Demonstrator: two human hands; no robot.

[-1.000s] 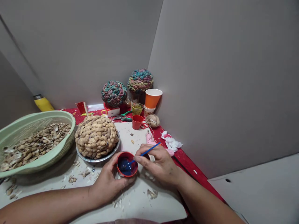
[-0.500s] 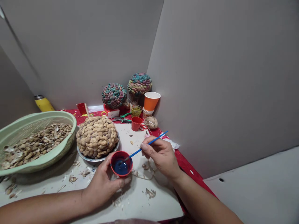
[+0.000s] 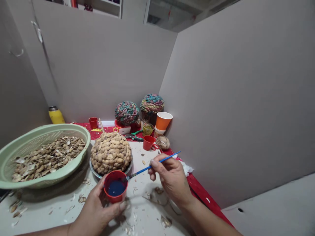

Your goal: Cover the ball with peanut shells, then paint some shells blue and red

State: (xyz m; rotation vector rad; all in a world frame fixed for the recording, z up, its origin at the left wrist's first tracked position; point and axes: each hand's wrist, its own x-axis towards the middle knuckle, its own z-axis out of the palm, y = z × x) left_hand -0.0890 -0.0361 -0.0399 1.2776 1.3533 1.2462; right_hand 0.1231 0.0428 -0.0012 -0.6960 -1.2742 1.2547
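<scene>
Dark blue liquid fills part of a small red cup (image 3: pixel 124 194), which my left hand (image 3: pixel 99 207) holds, fingers and thumb round its sides. Between the fingertips of my right hand (image 3: pixel 169 175) is a thin blue paintbrush (image 3: pixel 145 169), its bristles at the cup's right rim, above the liquid. Just behind the cup, a ball covered in plain peanut shells (image 3: pixel 112 153) rests in a metal bowl (image 3: pixel 94 171), with a stick rising behind it.
On the left stands a green basket (image 3: pixel 56 177) of shells. Behind are two coloured shell balls (image 3: pixel 127 113), an orange cup (image 3: pixel 163 122), another red cup (image 3: pixel 148 143), pliers, twine (image 3: pixel 162 143) and a yellow bottle (image 3: pixel 56 116). Shell bits lie on the white board (image 3: pixel 145 216). Grey walls enclose the table.
The camera view has tilted up. My left hand has brought the red cup left, nearer the shell ball. The brush tip has risen from inside the cup to its right rim.
</scene>
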